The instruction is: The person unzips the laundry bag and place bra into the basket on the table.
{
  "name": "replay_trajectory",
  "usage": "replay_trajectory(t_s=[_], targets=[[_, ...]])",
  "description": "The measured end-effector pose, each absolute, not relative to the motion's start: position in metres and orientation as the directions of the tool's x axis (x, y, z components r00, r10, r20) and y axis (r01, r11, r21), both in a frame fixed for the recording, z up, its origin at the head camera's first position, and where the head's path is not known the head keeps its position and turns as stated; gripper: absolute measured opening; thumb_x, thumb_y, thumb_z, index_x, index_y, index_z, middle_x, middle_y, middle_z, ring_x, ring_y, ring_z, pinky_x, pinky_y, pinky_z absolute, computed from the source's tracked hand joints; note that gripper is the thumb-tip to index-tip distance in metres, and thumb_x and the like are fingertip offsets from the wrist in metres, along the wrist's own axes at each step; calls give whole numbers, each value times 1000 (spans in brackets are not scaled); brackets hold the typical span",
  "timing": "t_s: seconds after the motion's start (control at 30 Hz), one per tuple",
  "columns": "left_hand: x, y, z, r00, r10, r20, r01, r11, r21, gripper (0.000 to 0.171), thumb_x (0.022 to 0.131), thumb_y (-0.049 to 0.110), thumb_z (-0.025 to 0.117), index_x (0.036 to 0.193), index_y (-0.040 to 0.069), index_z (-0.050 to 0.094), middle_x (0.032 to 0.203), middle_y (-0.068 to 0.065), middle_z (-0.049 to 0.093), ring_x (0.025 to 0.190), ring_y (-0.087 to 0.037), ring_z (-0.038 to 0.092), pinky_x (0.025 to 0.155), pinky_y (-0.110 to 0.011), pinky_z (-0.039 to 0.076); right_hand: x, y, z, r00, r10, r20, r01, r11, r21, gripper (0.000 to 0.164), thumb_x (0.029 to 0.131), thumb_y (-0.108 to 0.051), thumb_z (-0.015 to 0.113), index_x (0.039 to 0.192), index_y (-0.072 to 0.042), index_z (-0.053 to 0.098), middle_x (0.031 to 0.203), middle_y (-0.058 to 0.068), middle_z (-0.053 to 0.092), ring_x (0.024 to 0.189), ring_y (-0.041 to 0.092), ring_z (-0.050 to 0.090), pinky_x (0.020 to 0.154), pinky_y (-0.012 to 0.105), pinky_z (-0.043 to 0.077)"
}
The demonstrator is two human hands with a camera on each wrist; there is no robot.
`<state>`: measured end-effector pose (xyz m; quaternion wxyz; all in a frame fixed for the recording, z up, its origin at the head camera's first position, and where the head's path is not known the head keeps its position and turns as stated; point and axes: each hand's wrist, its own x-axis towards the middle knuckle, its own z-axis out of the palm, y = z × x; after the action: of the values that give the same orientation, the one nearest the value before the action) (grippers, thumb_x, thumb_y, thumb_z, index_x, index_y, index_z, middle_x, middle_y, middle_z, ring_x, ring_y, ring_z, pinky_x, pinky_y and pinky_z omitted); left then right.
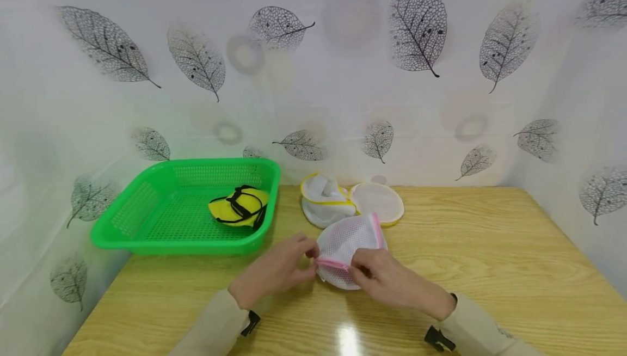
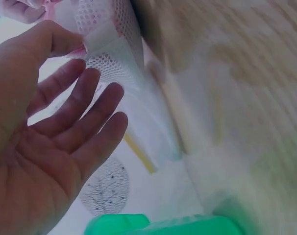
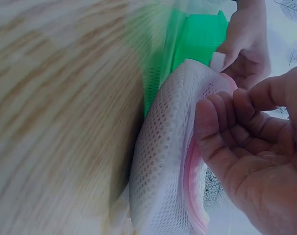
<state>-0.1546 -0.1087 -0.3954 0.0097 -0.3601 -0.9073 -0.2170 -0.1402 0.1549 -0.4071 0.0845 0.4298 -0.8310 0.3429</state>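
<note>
A white mesh laundry bag (image 1: 345, 240) with pink zip trim stands on the table between both hands. My left hand (image 1: 279, 270) pinches the bag's left edge at the end of the pink zip; in the left wrist view its thumb and forefinger meet at a pale tab (image 2: 100, 38) while the other fingers extend loosely. From the right, my right hand (image 1: 394, 284) pinches at the pink zip (image 3: 192, 174) with thumb and forefinger, its remaining fingers curled. Any zip pull there is hidden by the fingertips.
Behind the bag lies another white mesh bag (image 1: 323, 214) with yellow trim, its round flap (image 1: 378, 203) spread to the right. To the left, a green plastic basket (image 1: 176, 247) contains a yellow fabric item (image 1: 250, 203) with black trim. A leaf-print cloth (image 1: 333, 89) hangs behind the wooden table (image 1: 490, 247).
</note>
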Motion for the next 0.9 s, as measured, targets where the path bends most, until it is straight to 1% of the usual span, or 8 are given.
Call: replay_trajectory(t_s=[0.07, 0.13, 0.27, 0.33, 0.5, 0.7, 0.9], targets=[[-152, -107, -394, -725, 646, 240, 685, 638, 351, 20, 88, 19, 77, 105, 16, 67, 102, 2, 66, 91, -14, 66, 80, -22, 56, -140, 155, -407, -624, -650, 435, -767, 402, -500, 24, 89, 0, 67, 75, -18, 56, 67, -13, 46, 65, -10, 37, 54, 10, 35], [-151, -103, -393, -676, 658, 330, 737, 607, 298, 22, 85, 18, 80, 104, 15, 68, 100, 2, 67, 87, -12, 66, 77, -20, 55, -140, 154, -406, -628, -649, 430, -764, 407, -501, 25, 89, 0, 66, 75, -18, 56, 67, -14, 46, 64, -10, 37, 54, 10, 35], [-150, -94, -396, -561, 680, 472, 816, 549, 181, 19, 81, 16, 82, 96, 16, 71, 91, 7, 65, 79, -4, 58, 72, -13, 49, -141, 152, -405, -635, -651, 417, -756, 412, -509, 24, 91, -2, 65, 76, -19, 57, 68, -14, 47, 64, -10, 37, 54, 10, 36], [-150, -91, -398, -534, 678, 505, 826, 544, 144, 16, 81, 17, 82, 93, 18, 71, 89, 9, 63, 77, -1, 54, 71, -12, 47, -142, 151, -404, -635, -652, 414, -755, 409, -512, 23, 91, -2, 65, 77, -19, 58, 69, -14, 48, 65, -10, 38, 55, 11, 36], [-151, -87, -400, -514, 669, 537, 831, 545, 117, 13, 83, 18, 81, 91, 19, 71, 90, 9, 64, 79, -3, 55, 72, -14, 47, -142, 147, -405, -624, -652, 430, -766, 403, -500, 22, 90, -1, 65, 77, -17, 59, 68, -13, 49, 65, -10, 38, 55, 10, 37], [-150, -86, -399, -511, 679, 528, 827, 555, 87, 12, 83, 19, 80, 90, 21, 71, 89, 10, 64, 79, -5, 56, 70, -17, 46, -143, 146, -404, -633, -654, 415, -757, 409, -509, 24, 90, -1, 64, 75, -19, 57, 68, -14, 48, 64, -10, 39, 55, 10, 36], [-151, -86, -400, -511, 694, 508, 831, 550, 84, 11, 84, 18, 80, 90, 21, 71, 86, 10, 63, 77, -3, 55, 68, -18, 46, -143, 147, -404, -605, -658, 449, -784, 391, -482, 24, 88, 0, 65, 74, -17, 56, 67, -13, 47, 65, -10, 38, 55, 9, 35]])
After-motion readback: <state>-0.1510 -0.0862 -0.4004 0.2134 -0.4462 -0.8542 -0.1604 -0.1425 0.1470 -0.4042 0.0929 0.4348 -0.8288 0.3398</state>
